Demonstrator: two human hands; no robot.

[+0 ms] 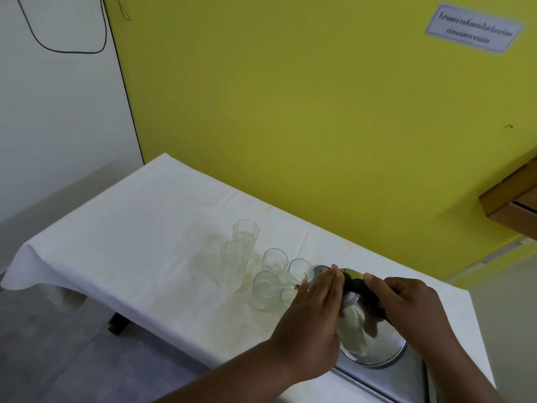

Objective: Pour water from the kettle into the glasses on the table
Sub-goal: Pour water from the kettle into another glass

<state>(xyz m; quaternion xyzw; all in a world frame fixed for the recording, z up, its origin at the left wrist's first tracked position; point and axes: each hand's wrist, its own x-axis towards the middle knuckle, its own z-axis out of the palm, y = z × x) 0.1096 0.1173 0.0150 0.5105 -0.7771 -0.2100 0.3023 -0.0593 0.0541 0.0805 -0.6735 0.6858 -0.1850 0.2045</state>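
Observation:
A shiny steel kettle [363,330] is tilted to the left, its spout over a short glass [290,295] that my left hand partly hides. My right hand [412,306] grips the kettle's black handle. My left hand [313,315] lies flat with straight fingers against the kettle's lid and side. Several clear glasses stand on the white tablecloth [130,242]: two tall ones [236,264] at the left holding some water, and short ones [266,287] closer to the kettle.
A metal tray [406,382] lies under the kettle at the table's right end. The yellow wall [290,112] runs close behind the table. A wooden cabinet corner [511,199] juts in at the right. Grey floor lies to the left.

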